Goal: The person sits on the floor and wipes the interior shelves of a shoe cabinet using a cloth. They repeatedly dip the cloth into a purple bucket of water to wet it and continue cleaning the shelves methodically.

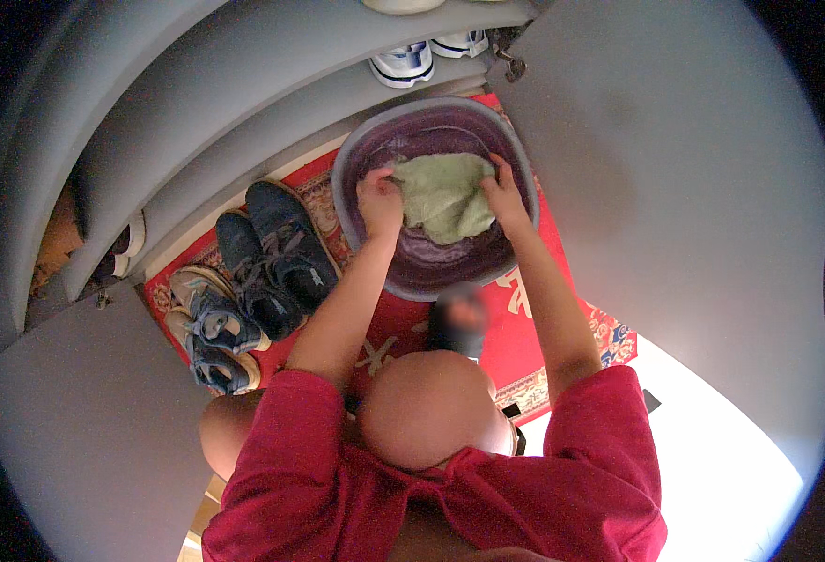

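A pale green cloth is spread between my two hands inside a purple plastic basin with a greyish rim. Water shows around and below the cloth. At the cloth's left edge, my left hand grips it with curled fingers. My right hand pinches its right edge, close to the basin's right wall. Some of the fingers are hidden behind the cloth and the hands themselves.
The basin stands on a red patterned mat. Dark shoes and grey-blue sandals lie to the left. White sneakers sit on a grey cabinet's shelf beyond the basin. Cabinet doors stand open at right and left.
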Action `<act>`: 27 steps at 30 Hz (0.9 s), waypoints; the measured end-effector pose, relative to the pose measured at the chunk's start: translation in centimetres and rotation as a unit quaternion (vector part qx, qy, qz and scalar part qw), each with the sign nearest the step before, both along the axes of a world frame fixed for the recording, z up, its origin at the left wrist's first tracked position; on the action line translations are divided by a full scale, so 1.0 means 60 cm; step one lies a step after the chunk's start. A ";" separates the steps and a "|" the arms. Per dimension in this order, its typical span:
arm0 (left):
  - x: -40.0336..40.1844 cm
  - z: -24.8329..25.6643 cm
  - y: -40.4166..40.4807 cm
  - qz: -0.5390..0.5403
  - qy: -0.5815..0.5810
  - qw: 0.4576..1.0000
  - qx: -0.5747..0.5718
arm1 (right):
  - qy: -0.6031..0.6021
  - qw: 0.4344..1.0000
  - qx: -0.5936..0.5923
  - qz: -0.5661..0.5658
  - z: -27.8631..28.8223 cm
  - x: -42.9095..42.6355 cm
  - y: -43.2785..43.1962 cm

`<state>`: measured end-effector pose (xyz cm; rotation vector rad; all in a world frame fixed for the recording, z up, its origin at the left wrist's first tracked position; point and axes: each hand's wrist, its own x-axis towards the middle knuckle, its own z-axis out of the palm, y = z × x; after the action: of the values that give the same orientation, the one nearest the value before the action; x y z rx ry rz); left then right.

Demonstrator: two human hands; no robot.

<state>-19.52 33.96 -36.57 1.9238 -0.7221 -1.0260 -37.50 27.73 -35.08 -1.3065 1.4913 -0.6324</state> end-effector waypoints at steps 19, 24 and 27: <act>0.021 -0.032 -0.029 -0.076 -0.018 0.997 -0.017 | 0.286 0.935 -0.158 0.134 -0.051 0.100 -0.019; 0.034 -0.052 -0.047 0.047 0.577 0.815 0.014 | -0.003 0.968 -0.237 0.088 0.057 0.141 0.018; 0.023 -0.026 -0.030 0.040 0.659 0.751 -0.021 | -0.086 0.953 -0.263 0.123 0.098 0.174 0.060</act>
<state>-18.12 32.15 -38.14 0.7353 0.1838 -1.8781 -27.03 31.32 -29.17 -1.7577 1.0264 -0.9924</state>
